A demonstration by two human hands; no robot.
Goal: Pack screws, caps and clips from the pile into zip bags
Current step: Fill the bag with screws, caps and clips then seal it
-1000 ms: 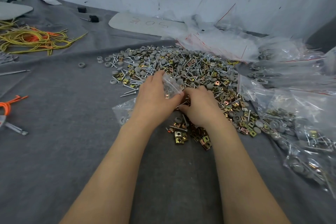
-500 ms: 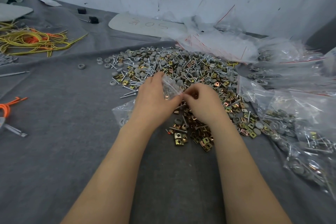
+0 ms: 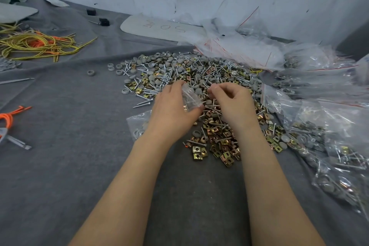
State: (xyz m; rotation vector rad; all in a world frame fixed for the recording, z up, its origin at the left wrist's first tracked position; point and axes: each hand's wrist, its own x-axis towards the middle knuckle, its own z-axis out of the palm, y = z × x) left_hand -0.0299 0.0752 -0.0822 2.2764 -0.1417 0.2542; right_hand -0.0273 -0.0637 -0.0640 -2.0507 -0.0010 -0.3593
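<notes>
Filling step. Left hand (image 3: 171, 110) grips a small zip bag (image 3: 190, 99) over the pile (image 3: 199, 74); right hand (image 3: 233, 104) curls beside it, and whether it holds anything cannot be told. Next, probably: feeding parts into the bag's mouth.

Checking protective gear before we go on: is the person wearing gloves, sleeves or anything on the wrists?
No. The left hand and right hand are ungloved. Both forearms are uncovered to the frame's edge: no sleeve, watch, band or ring shows.

I see the left hand (image 3: 171, 114) and right hand (image 3: 233, 106) bare at the pile (image 3: 199, 70). Both forearms, on the pile's near side, are uncovered all the way down.
</notes>
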